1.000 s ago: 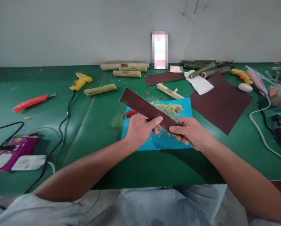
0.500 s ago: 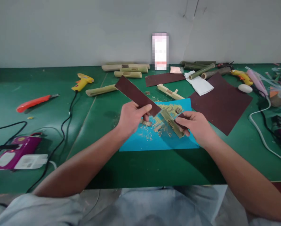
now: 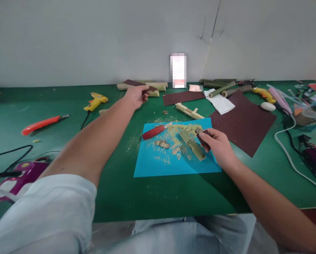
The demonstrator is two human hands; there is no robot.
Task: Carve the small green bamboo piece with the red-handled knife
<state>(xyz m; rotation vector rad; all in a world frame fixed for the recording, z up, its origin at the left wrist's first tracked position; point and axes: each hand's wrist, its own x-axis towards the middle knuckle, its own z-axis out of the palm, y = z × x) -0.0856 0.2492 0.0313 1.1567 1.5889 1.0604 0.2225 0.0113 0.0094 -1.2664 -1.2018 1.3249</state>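
Note:
My left hand (image 3: 138, 96) reaches to the back of the table, its fingers closed on the near end of a dark brown sandpaper strip (image 3: 136, 84). The strip lies across several bamboo tubes (image 3: 154, 94) along the wall and hides parts of them. A small folded piece of sandpaper (image 3: 203, 140) is pinched in my right hand (image 3: 217, 143). Just left of those fingers, a split green bamboo piece (image 3: 191, 144) with a cut-out rests on a blue sheet (image 3: 152, 165). Pale shavings (image 3: 177, 132) and a red-handled knife (image 3: 155, 132) lie on the same sheet.
A larger sandpaper sheet (image 3: 246, 123) and a white paper (image 3: 221, 104) lie on the right. Yellow glue guns (image 3: 96, 101) sit on both sides, with trailing cords. An orange cutter (image 3: 42, 125) lies left; a phone (image 3: 178, 70) leans on the wall.
My left hand has moved forward and left with the sandpaper strip, from above the blue sheet to the bamboo tubes, uncovering the red-handled knife. My right hand stays beside the bamboo piece.

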